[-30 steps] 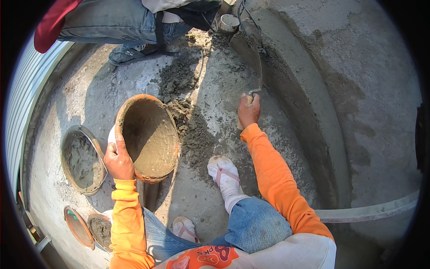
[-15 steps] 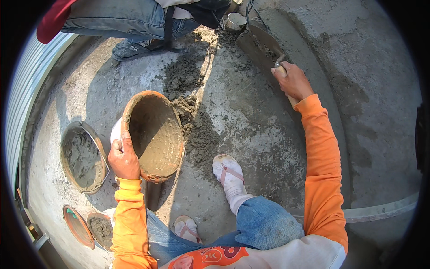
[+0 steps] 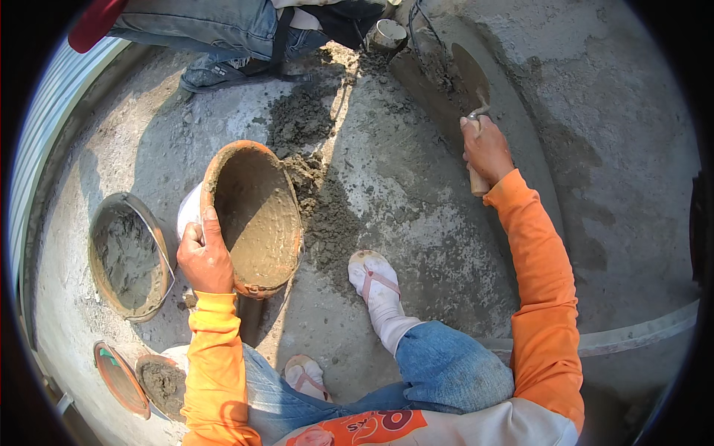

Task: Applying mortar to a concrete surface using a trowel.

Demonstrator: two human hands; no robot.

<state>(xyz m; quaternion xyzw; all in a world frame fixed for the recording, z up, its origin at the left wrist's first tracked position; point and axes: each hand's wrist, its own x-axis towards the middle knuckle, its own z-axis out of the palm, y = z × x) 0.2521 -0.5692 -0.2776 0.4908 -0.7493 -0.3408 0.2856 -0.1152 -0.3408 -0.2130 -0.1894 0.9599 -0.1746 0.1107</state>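
My left hand (image 3: pixel 204 256) is closed around the rim of an orange-edged bucket (image 3: pixel 281 208), tipped so its mortar-smeared inside shows. Grey residue coats the bucket's inner wall. At the upper right my right hand (image 3: pixel 487 149) is wrapped around the wooden handle of a trowel (image 3: pixel 470 78). The trowel's pointed metal blade extends away from me, beside the curved concrete ledge (image 3: pixel 513 111). Some wet mortar (image 3: pixel 440 70) lies just left of the blade.
Mortar heaps (image 3: pixel 301 119) lie on the floor ahead. A bucket of mortar (image 3: pixel 130 256) stands at left, with smaller containers (image 3: pixel 123 379) nearer me. Another person's leg (image 3: pixel 201 30) and shoe are at the top left, near a pale-topped cylinder (image 3: pixel 389 34). Corrugated metal (image 3: pixel 52 126) borders the left.
The trowel blade has turned from slanting up-left to pointing more upright, its handle swinging with my right wrist. My left hand still grips the tipped bucket; the view has shifted slightly.
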